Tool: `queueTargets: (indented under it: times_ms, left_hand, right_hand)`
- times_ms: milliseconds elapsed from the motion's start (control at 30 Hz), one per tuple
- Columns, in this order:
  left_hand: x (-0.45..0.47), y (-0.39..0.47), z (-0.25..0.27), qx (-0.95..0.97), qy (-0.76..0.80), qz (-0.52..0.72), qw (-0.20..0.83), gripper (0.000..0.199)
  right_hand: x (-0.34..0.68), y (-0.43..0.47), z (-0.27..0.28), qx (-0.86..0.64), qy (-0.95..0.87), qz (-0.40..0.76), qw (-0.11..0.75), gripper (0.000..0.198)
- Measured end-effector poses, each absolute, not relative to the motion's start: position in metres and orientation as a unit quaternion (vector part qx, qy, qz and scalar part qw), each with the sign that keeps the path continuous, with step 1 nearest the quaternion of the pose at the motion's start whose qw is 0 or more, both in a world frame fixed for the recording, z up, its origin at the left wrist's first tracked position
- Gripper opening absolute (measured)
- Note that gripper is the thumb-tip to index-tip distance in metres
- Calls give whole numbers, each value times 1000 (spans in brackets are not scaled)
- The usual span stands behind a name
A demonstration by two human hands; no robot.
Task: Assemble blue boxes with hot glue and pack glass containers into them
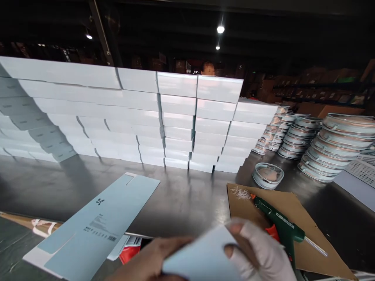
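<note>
A light-blue carton [205, 253] sits between my hands at the bottom of the view, blurred and partly cut off by the frame. My left hand [152, 259] grips its left side. My right hand [263, 249], in a white glove with bare fingertips, is closed around its right edge, where a dark gap shows. To the left lies a flat, unfolded light-blue carton sleeve [114, 207] with printed text and a barcode, overhanging the table's front edge. Just right of my right hand, a green glue gun [278, 218] with a clear glue stick rests on a brown cardboard sheet [319, 249].
A wall of stacked white boxes [178, 105] spans the back of the metal table [181, 199]. At right stand piles of round clear-lidded containers [331, 148], with a single container [268, 175] before them. Strands of glue [241, 192] lie by the nozzle. Beyond the boxes, a person is partly visible.
</note>
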State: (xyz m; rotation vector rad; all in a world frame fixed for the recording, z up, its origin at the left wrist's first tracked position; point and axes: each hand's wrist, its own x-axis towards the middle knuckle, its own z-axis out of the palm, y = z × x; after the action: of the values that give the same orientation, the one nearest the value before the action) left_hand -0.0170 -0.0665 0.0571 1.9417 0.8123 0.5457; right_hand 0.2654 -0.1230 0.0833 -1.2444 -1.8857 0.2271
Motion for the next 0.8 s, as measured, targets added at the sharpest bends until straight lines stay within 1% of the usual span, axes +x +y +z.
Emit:
queueTargets:
  times_ms: [33,67,100,133,200,267,300,367,433,467,567,633,667,733,800]
  left_hand:
    - [-16,-60,66,742,350,265,506,34]
    - [-13,-54,72,693,364,323,531,37]
    - [-9,-49,75,647,378,380,542,43]
    - [-4,-44,75,612,387,426,543,51]
    - [7,-37,70,590,382,480,526,68]
    - [16,-33,64,618,357,487,504,79]
    - [20,-32,62,634,338,488,496,83]
    - [25,-31,63,645,303,490,501,87]
    - [30,-33,68,613,297,502,533,84]
    - [33,-35,70,584,308,517,545,78]
    - [40,-44,79,502,353,579,537,46]
    - [39,-49,82,530,369,569,509,36]
    - [35,-51,84,573,369,540,494,37]
    - [22,-53,86,662,367,470,454,44]
    - [2,-55,85,703,379,443,408,52]
  right_hand:
    - [265,-120,87,-498,-729,24,469,62]
    - [265,-116,91,-496,-710,-18,500,76]
    - [264,-112,94,-494,-703,-23,512,82]
    - [262,-108,96,-495,-705,5,509,83]
    - [257,-100,97,-495,-702,81,506,75]
    - [249,-94,93,-481,-692,120,525,59]
    - [245,-92,91,-470,-678,134,549,51]
    - [236,-90,87,-447,-633,176,607,44]
    - [228,-90,85,-445,-585,217,642,46]
    - [224,-91,84,-454,-561,232,652,49]
    - [215,-95,82,-477,-516,247,667,59]
    - [212,-96,80,-474,-511,239,676,64]
    - [212,-97,79,-473,-515,230,677,64]
    - [221,-100,78,-474,-523,223,672,62]
    - [245,-105,78,-486,-531,226,656,63]
